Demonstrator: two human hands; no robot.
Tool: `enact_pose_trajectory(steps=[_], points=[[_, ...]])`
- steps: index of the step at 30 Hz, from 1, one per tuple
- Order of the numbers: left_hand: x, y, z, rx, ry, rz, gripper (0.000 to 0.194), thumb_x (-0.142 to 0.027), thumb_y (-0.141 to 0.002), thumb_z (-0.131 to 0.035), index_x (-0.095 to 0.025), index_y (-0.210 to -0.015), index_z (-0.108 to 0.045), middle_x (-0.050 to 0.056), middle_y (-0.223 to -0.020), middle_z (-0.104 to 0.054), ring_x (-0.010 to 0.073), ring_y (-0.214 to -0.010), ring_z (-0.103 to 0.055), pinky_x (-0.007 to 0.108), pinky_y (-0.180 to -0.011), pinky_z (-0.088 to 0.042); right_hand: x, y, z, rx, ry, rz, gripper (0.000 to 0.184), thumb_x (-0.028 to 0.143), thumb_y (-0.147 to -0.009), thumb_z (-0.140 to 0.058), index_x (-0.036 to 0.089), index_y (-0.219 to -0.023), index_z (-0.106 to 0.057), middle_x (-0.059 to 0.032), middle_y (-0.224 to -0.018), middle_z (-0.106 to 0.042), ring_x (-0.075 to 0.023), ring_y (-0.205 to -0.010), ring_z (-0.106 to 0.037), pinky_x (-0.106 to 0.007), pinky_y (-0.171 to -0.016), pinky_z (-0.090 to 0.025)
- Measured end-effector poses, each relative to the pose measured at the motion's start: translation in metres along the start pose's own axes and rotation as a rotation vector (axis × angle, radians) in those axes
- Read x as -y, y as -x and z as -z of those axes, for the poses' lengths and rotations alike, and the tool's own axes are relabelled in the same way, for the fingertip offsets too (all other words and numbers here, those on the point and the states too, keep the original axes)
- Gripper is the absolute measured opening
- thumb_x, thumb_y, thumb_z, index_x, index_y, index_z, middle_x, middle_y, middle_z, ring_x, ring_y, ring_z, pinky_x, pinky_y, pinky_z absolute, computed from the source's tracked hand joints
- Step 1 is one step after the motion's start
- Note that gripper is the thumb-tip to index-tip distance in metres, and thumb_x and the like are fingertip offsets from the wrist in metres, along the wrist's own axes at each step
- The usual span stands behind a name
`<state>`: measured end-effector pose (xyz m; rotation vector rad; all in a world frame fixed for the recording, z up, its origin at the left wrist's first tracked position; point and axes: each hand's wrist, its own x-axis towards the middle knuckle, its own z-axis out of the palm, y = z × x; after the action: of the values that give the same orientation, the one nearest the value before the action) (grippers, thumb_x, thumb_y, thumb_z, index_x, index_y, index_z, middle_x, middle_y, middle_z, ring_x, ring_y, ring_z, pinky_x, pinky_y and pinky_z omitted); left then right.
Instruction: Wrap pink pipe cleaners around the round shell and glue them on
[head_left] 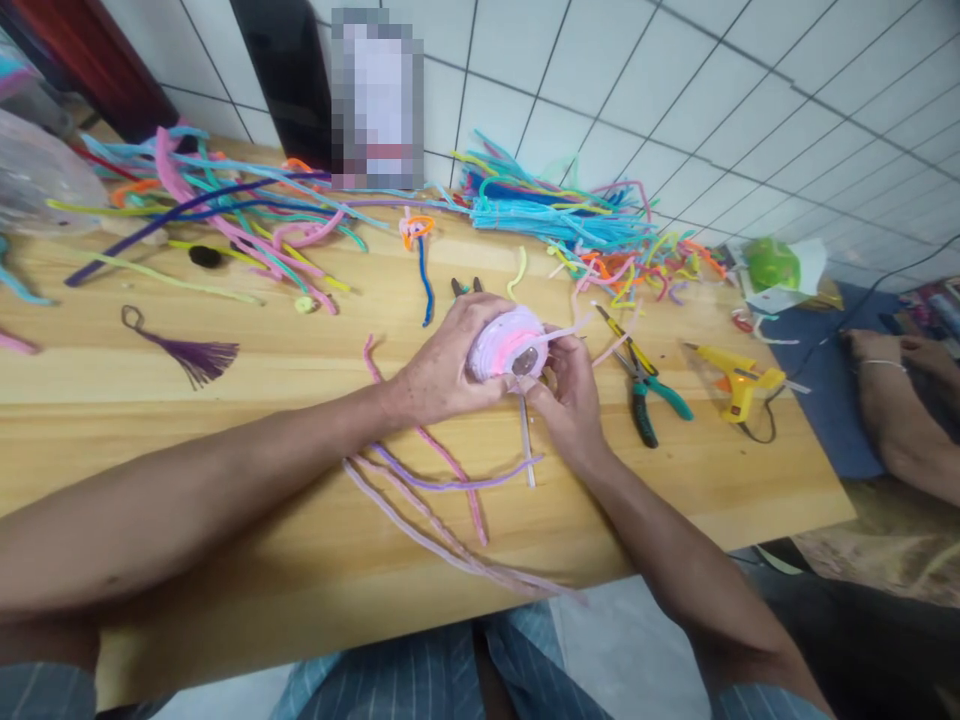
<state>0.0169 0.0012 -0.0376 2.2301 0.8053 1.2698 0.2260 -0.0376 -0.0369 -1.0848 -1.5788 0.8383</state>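
Observation:
Above the middle of the table, my left hand (442, 365) is wrapped round the back and side of a rounded lilac form coiled from pipe cleaners (491, 345). Its near end shows a dark opening with a pink glow round it. At that end my right hand (574, 395) is closed, thumb and fingers pressing near the rim where a pale pink pipe cleaner (566, 330) sticks out. Some of the right fingers are hidden behind the form. Loose pink and purple pipe cleaners (457, 483) lie below my hands, beside a thin clear stick (527, 440).
Pliers with teal handles (656, 395), a yellow cutter (630, 340) and a yellow glue gun (735, 380) lie to the right. A purple tassel (187, 350) is at left. Pipe cleaner bundles (555, 215) line the back by the tiled wall. Another person's arm (900, 420) rests at far right.

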Motion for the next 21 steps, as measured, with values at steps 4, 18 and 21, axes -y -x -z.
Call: enact_pose_trajectory(steps=[4, 18, 21], points=[[0.0009, 0.0008, -0.0012, -0.015, 0.007, -0.029, 0.071, -0.048, -0.091, -0.073, -0.022, -0.150, -0.043, 0.017, -0.145, -0.056, 0.0349, -0.140, -0.052, 0.057, -0.120, -0.045, 0.0010, 0.0002, 0.0000, 0.005, 0.009, -0.022, 0.047, 0.042, -0.087, -0.079, 0.033, -0.126, -0.055, -0.0045, -0.127, -0.063, -0.0238, -0.116, -0.062, -0.045, -0.105, -0.052], [0.0002, -0.0005, -0.0003, -0.013, -0.014, -0.050, 0.070, -0.043, -0.091, -0.073, -0.022, -0.151, -0.042, 0.017, -0.145, -0.056, 0.0340, -0.140, -0.053, 0.056, -0.120, -0.044, 0.0013, 0.0008, 0.0005, 0.014, 0.029, -0.017, 0.051, 0.039, -0.086, -0.079, 0.033, -0.130, -0.054, -0.0048, -0.128, -0.063, -0.0252, -0.118, -0.061, -0.047, -0.105, -0.052], [0.0008, -0.0003, 0.0002, 0.004, -0.023, -0.031, 0.072, -0.045, -0.091, -0.074, -0.022, -0.151, -0.042, 0.017, -0.147, -0.056, 0.0352, -0.141, -0.052, 0.058, -0.120, -0.043, 0.0017, 0.0011, -0.0003, 0.010, 0.029, -0.019, 0.050, 0.037, -0.086, -0.079, 0.033, -0.129, -0.054, -0.0048, -0.128, -0.062, -0.0249, -0.117, -0.061, -0.047, -0.105, -0.052]])
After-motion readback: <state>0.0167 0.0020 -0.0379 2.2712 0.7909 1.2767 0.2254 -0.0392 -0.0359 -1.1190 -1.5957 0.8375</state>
